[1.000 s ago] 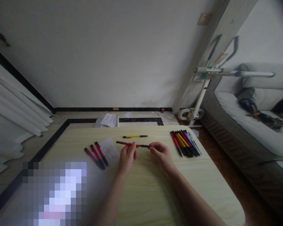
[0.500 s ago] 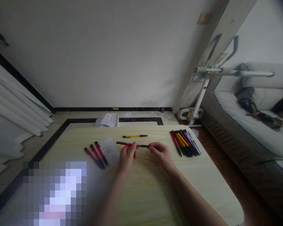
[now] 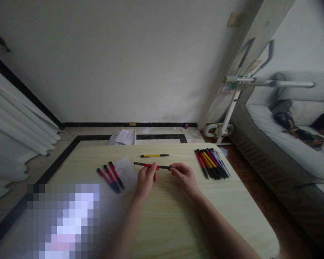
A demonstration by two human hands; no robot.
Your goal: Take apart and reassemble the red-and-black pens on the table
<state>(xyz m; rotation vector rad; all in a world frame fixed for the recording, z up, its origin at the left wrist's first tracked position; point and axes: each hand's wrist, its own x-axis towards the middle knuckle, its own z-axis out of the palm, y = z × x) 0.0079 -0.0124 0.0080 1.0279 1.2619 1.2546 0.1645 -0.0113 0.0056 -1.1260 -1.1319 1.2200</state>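
Red-and-black pen [image 3: 145, 165] spans the two hands, lying nearly level across the middle of the tabletop [image 3: 162, 219], its black button end pointing left. From the left, three other red-and-black pens [image 3: 110, 176] lie side by side and slanted; the rightmost is just beside or over the edge of a sheet with a pencil-like drawing [image 3: 127, 176], and I cannot tell which of them rest on it. Below them the view is masked by coarse blocks.

Next comes the left hand [image 3: 145, 180], closed in a pinch on the red barrel, thumb uppermost, with the button end sticking out beyond it. Just past the hands, toward the wall, a yellow pen [image 3: 154, 155] lies alone, touched by neither. Between the hands a narrower dark stretch shows where the red barrel meets the black front section. The right hand [image 3: 184, 176] pinches the far end of that section, its fingers covering the tip.

The step in hand seems to be work at that joint, either fitting or parting the halves; which one I cannot tell. A further move there would call for keeping both parts in line and the left grip firm. Well to the right, a slanted row of red, yellow and blue pens [image 3: 212, 165] ends in some slimmer pieces, beyond the right hand.
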